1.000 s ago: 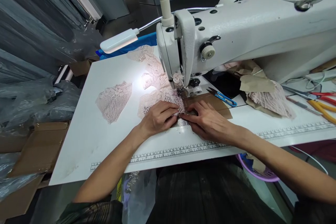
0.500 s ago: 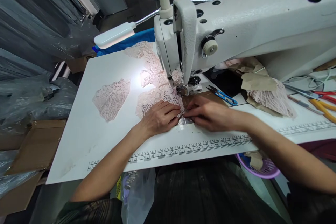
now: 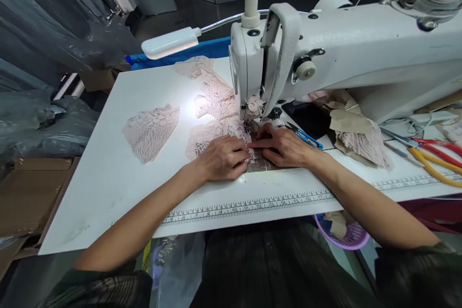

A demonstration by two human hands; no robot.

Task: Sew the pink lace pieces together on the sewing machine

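Note:
Pale pink lace fabric (image 3: 200, 137) lies under the needle area of a white sewing machine (image 3: 249, 62) and trails away behind it. My left hand (image 3: 224, 158) presses on the lace just in front of the presser foot (image 3: 252, 127), its fingers bent and close together on the edge. From the other side my right hand (image 3: 285, 148) reaches in, index finger and thumb at the lace edge; its other fingers are tucked under. What lies beneath the fingertips is partly hidden. A separate lace piece (image 3: 153, 132) rests flat on the left of the white table.
Blue thread snips (image 3: 308, 139) lie just beyond my right hand. Further right are lace and brown paper scraps (image 3: 355, 130) and tools with red and orange handles (image 3: 433, 154). A lamp (image 3: 171, 42) lights the lace. A purple basket (image 3: 346, 238) stands below the table edge.
The camera view has shifted a little. My right hand has changed its hold, with its index finger now stretched out to the lace edge. My left hand stays on the lace.

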